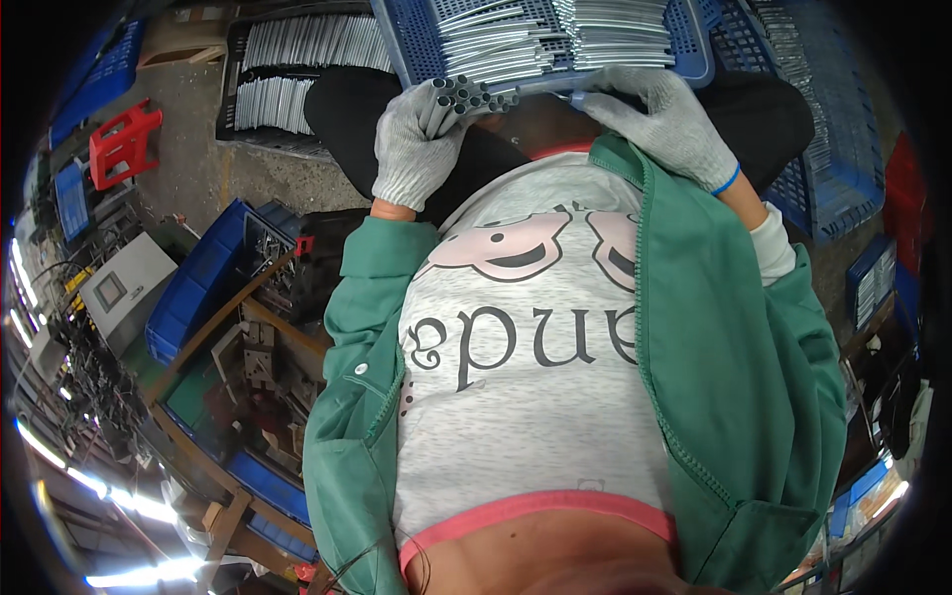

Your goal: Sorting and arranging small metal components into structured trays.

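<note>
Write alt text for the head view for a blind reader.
A person's gloved left hand holds a bundle of grey tubes, open ends showing; the gloved right hand is near a blue crate of silvery rods. To the left are a black crate holding more and a red stool.

Two gloved hands (666, 127) got spotted, plus one tube bundle (436, 117), one red stool (125, 145) left, two silvery rod rows (315, 43) far left.

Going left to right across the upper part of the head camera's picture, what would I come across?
Red stool → black crate of metal rods → gloved left hand → bundle of grey tubes it holds → gloved right hand → blue crate on the right.
</note>
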Available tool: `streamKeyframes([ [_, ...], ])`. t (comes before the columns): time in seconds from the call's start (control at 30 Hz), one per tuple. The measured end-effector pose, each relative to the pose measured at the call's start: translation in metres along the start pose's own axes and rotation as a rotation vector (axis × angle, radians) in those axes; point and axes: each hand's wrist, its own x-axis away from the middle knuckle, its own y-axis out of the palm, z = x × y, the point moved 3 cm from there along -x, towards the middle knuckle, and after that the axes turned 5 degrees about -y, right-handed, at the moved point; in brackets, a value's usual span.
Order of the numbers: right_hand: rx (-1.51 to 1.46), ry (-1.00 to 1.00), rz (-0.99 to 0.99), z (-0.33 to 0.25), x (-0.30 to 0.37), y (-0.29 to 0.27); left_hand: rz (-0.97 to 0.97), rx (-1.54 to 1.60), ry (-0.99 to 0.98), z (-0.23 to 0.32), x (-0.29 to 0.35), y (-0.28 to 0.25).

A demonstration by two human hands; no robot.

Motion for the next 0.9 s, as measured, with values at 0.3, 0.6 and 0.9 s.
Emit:
streamKeyframes([
  [0.3,0.362,0.003,-0.120,-0.014,-0.009,-0.001,0.013,-0.057,0.127,-0.009,-0.002,0.001],
  [0.6,0.508,-0.119,-0.123,-0.034,-0.018,0.004,-0.006,-0.144,0.229,-0.003,0.004,0.005],
  [0.9,0.605,-0.088,-0.166,-0.040,-0.011,0.013,0.052,-0.250,0.257,0.016,0.005,0.000],
])
